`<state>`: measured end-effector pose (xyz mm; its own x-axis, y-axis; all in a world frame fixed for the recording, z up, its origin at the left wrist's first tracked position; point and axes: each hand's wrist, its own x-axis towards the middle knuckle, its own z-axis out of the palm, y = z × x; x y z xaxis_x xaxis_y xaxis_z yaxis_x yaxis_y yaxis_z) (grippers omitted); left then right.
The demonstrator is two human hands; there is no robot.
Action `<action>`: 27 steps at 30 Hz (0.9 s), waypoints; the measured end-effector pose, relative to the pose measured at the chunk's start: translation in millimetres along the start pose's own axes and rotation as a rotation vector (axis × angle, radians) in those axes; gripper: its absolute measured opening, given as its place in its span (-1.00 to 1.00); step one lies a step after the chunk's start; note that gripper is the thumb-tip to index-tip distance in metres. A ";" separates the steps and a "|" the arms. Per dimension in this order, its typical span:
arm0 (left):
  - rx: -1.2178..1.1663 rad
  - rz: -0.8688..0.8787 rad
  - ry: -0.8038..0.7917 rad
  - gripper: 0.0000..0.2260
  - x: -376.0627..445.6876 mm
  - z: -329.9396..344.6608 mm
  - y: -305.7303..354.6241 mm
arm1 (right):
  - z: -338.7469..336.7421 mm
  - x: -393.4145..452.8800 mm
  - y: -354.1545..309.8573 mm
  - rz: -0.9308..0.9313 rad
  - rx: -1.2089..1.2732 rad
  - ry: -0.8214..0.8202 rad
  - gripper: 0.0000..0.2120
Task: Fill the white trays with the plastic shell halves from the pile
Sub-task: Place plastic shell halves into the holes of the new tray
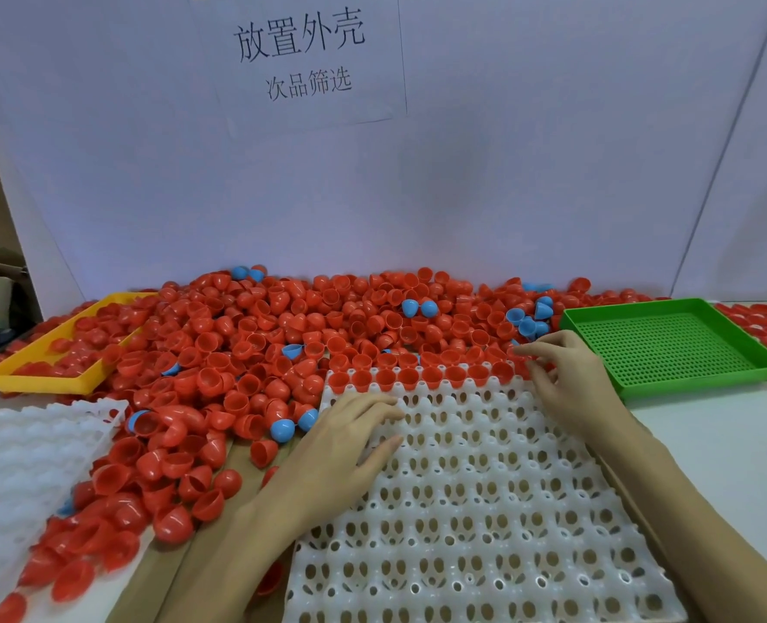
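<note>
A white tray (485,510) with rows of round pockets lies in front of me. Its far row holds several red shell halves (408,377), open side up. A large pile of red shell halves (282,326), with a few blue ones, spreads behind and to the left of it. My left hand (350,438) rests flat on the tray's far left part, fingers straight. My right hand (561,375) is at the tray's far right corner, fingertips touching a red shell half (519,353) at the pile's edge.
A green perforated tray (669,344) stands at the right, with more red halves beyond it. A yellow tray (58,353) half buried in shells sits at the far left. A second white tray (22,465) lies at the near left. A white backdrop with a printed sign stands behind.
</note>
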<state>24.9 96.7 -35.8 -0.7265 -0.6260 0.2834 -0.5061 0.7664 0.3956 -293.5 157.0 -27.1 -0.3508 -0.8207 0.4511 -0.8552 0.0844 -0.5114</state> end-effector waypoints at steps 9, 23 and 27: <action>-0.098 -0.005 0.023 -0.70 2.9 -0.2 -3.5 | -1.0 -5.4 -2.6 -0.024 -0.033 -0.103 -0.73; 0.121 -0.445 0.341 -0.69 97.2 -41.0 -116.4 | 4.7 -20.8 -23.1 -0.128 -0.009 -0.251 -0.66; 0.261 -0.442 0.300 -0.67 118.6 -44.5 -136.0 | 6.2 -21.3 -19.9 -0.121 -0.005 -0.255 -0.67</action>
<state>28.2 -88.1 -17.1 -0.2773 -0.8779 0.3903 -0.8558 0.4104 0.3149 -266.7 169.3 -31.0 -0.1395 -0.9407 0.3091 -0.8871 -0.0200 -0.4611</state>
